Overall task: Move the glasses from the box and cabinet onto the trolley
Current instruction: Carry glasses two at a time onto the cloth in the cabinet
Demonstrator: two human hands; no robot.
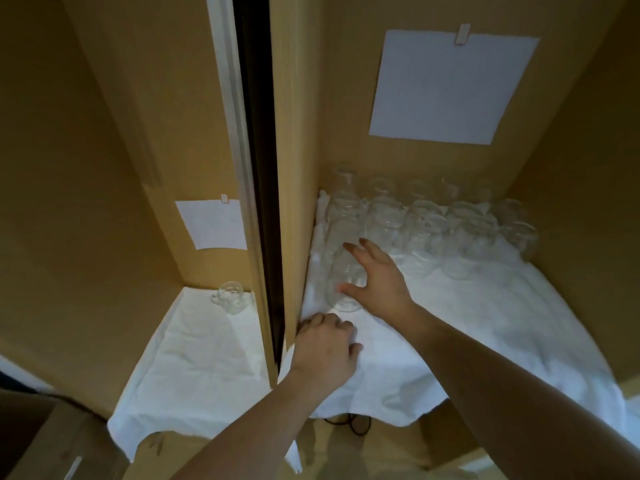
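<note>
Two compartments of a tan cabinet [104,202] fill the frame, split by an upright divider [294,168] that runs down the middle, and we see both of our hands reaching into the right-hand one. Our right hand [377,278], near the centre of the frame, has its fingers spread and curved round a clear glass [343,282] that stands on a white cloth [485,323]; thumb and fingertips appear to touch its side, though we cannot tell how firmly they clamp it. Our left hand [325,348], just below and left of it, lies knuckles-up with fingers curled, resting on the cloth close against the foot of the divider; whether it pinches the cloth we cannot tell. Several more glasses [433,223] stand in close rows behind, across the centre-right of the frame, toward the back wall. One single glass [232,297] sits in the left compartment, at centre-left, on its own white cloth [194,358]. White paper sheets are clipped to the back walls: a large one [446,88] at upper right, a small one [211,223] at centre-left. Brown cardboard [52,441] shows at lower left.
</note>
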